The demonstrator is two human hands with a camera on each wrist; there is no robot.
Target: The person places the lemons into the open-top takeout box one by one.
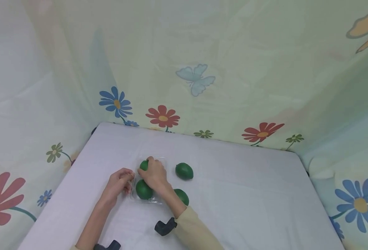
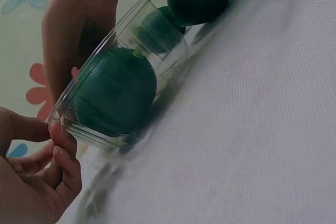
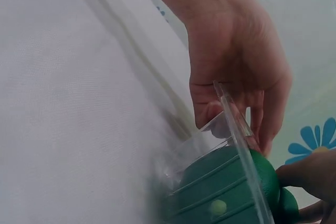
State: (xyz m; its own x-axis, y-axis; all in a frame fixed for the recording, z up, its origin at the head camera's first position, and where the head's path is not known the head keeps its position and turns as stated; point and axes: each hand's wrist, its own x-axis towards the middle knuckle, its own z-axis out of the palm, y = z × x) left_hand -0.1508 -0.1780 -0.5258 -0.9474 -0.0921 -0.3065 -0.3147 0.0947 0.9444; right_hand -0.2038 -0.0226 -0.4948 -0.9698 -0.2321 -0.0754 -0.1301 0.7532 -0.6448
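Observation:
A clear plastic container (image 1: pixel 150 202) stands on the table at left of centre, with two green limes in it. My left hand (image 1: pixel 117 183) pinches its left rim between thumb and fingers, as the left wrist view shows closely. My right hand (image 1: pixel 154 175) reaches over the container. Its thumb and fingers grip the far lime (image 1: pixel 144 165), which they partly cover. Nearer to me, the other lime (image 1: pixel 144 190) lies in the front part, seen through the clear wall in the left wrist view.
Right of the container lie two more limes, one farther back (image 1: pixel 184 171) and one (image 1: pixel 182 197) partly behind my right forearm. A white cloth covers the table (image 1: pixel 249 194). Flower-printed curtains (image 1: pixel 221 104) enclose it at the back and sides.

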